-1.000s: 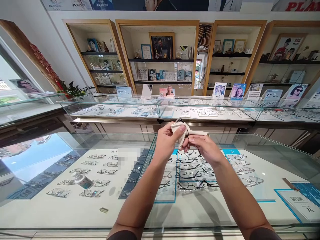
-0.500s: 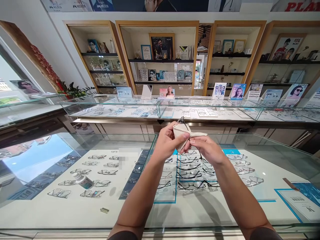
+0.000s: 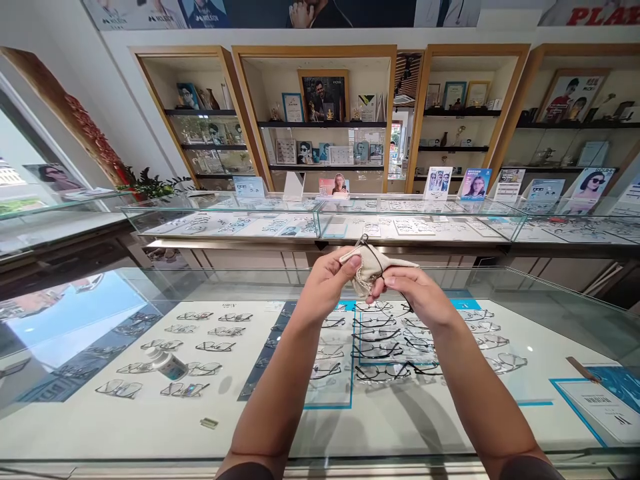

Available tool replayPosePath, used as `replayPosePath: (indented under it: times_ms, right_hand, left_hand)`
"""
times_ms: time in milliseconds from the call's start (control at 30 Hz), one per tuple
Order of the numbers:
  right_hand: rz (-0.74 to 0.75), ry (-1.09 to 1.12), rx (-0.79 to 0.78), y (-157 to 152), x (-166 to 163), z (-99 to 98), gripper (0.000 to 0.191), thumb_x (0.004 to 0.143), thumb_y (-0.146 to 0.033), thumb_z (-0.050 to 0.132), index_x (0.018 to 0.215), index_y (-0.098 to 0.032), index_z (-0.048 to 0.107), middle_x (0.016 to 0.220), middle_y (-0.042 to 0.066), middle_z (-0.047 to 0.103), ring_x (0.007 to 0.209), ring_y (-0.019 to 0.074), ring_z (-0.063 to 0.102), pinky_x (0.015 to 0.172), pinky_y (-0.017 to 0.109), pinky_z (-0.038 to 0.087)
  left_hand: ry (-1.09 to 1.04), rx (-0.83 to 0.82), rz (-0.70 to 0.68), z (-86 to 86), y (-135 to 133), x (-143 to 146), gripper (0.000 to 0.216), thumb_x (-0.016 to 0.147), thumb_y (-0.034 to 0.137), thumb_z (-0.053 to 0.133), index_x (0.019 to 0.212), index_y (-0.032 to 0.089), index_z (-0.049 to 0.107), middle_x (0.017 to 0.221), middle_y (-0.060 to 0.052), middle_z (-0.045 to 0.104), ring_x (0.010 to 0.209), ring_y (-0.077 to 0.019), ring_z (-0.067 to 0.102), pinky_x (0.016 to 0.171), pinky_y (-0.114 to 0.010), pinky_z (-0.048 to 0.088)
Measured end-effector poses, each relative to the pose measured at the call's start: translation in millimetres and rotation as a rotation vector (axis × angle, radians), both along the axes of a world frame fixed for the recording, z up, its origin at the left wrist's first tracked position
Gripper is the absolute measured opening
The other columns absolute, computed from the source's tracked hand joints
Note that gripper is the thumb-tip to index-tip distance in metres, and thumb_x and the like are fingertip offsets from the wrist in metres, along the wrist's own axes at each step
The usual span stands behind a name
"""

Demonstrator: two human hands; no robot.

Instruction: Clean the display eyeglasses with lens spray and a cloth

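Note:
Above the glass counter, my left hand (image 3: pixel 327 283) pinches a cream cleaning cloth (image 3: pixel 371 261) with the thumb on top. The cloth is wrapped over a pair of thin dark-framed eyeglasses (image 3: pixel 365 239); part of the frame shows above the cloth and a dark rim crosses its front. My right hand (image 3: pixel 420 293) is closed on the eyeglasses at their right side, thumb and fingers pressed together near the cloth's edge. One dark temple hangs below the right fingers. Most of the lenses are covered by the cloth.
Under the glass top (image 3: pixel 260 433) lie rows of eyeglasses. A small white bottle (image 3: pixel 169 364) and a little greenish-gold piece (image 3: pixel 209 423) are on the left. A brown strip (image 3: pixel 583 369) is at the right. Another glass showcase (image 3: pixel 420 208) crosses behind.
My left thumb has shifted up and left on the cloth, and the cloth has been refolded. More of the dark rim now shows in front. My right hand stays nearly in place.

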State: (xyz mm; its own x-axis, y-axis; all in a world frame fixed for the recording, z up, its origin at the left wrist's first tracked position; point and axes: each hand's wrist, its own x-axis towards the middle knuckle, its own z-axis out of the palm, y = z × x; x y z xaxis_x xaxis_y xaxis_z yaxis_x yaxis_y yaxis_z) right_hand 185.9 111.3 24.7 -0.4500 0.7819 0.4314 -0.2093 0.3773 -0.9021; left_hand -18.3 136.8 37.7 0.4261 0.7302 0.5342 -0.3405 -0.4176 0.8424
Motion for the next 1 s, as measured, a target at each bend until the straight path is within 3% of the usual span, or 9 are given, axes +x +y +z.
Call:
replayPosePath:
  times_ms: [133, 233, 467, 567, 700, 867, 1000]
  right_hand:
    - [-0.017, 0.032, -0.009, 3.5, -3.8, -3.3, 0.027, 0.102, -0.040, 0.065, 0.090, -0.021, 0.081, 0.089, 0.005, 0.081, 0.091, 0.0204, 0.070, 0.092, 0.037, 0.051]
    - [-0.009, 0.022, 0.006, 3.9, -6.9, -4.2, 0.030, 0.103, -0.043, 0.065, 0.091, -0.021, 0.080, 0.089, 0.005, 0.080, 0.088, 0.0199, 0.067, 0.089, 0.036, 0.052]
    - [-0.041, -0.093, 0.049, -5.2, -8.4, -0.9, 0.032, 0.103, -0.046, 0.065, 0.089, -0.022, 0.081, 0.093, 0.006, 0.080, 0.088, 0.0201, 0.065, 0.089, 0.037, 0.052]
    - [-0.051, -0.064, 0.025, -3.5, -9.5, -2.5, 0.032, 0.102, -0.046, 0.066, 0.088, -0.022, 0.080, 0.091, 0.005, 0.079, 0.088, 0.0205, 0.065, 0.089, 0.037, 0.051]
    - [-0.100, 0.049, -0.008, 3.3, -9.4, -4.0, 0.029, 0.101, -0.043, 0.065, 0.086, -0.022, 0.079, 0.085, 0.003, 0.077, 0.084, 0.0195, 0.065, 0.087, 0.035, 0.049]
    - [-0.179, 0.139, -0.019, 0.2, -1.5, 0.4, 0.026, 0.099, -0.040, 0.065, 0.085, -0.023, 0.080, 0.094, 0.005, 0.080, 0.079, 0.0185, 0.062, 0.077, 0.034, 0.046]
    - [-0.322, 0.192, 0.045, -6.1, 6.1, 5.7, 0.023, 0.099, -0.039, 0.065, 0.091, -0.027, 0.083, 0.107, 0.006, 0.079, 0.102, 0.0228, 0.066, 0.088, 0.035, 0.048]
  left_hand:
    - [-0.065, -0.061, -0.070, -2.5, 0.8, 9.0, 0.036, 0.091, 0.037, 0.083, 0.117, 0.017, 0.068, 0.071, 0.000, 0.068, 0.055, -0.0124, 0.061, 0.058, -0.027, 0.052]
    - [-0.107, -0.070, -0.048, -5.8, -0.9, 17.3, 0.033, 0.088, 0.036, 0.086, 0.106, 0.018, 0.066, 0.060, 0.004, 0.062, 0.047, -0.0111, 0.055, 0.054, -0.027, 0.050]
    - [-0.184, -0.097, 0.230, -15.6, -5.6, 25.8, 0.039, 0.093, 0.055, 0.077, 0.087, 0.020, 0.061, 0.052, 0.005, 0.057, 0.036, -0.0118, 0.052, 0.037, -0.025, 0.036]
    - [-0.187, -0.126, 0.195, -13.1, -4.8, 25.7, 0.044, 0.096, 0.062, 0.071, 0.087, 0.020, 0.061, 0.054, 0.004, 0.057, 0.038, -0.0110, 0.051, 0.037, -0.024, 0.036]
    - [-0.157, -0.141, 0.069, -7.6, 2.1, 22.1, 0.045, 0.097, 0.061, 0.071, 0.096, 0.017, 0.068, 0.070, -0.001, 0.066, 0.054, -0.0118, 0.058, 0.050, -0.025, 0.047]
    - [-0.181, -0.126, 0.136, -7.9, 12.8, 13.9, 0.047, 0.095, 0.062, 0.072, 0.108, 0.017, 0.073, 0.086, -0.005, 0.073, 0.076, -0.0154, 0.066, 0.071, -0.027, 0.053]
    - [-0.022, -0.043, 0.165, -6.5, 13.2, 2.6, 0.044, 0.100, 0.059, 0.067, 0.108, 0.016, 0.076, 0.096, -0.008, 0.075, 0.090, -0.0185, 0.068, 0.083, -0.028, 0.053]
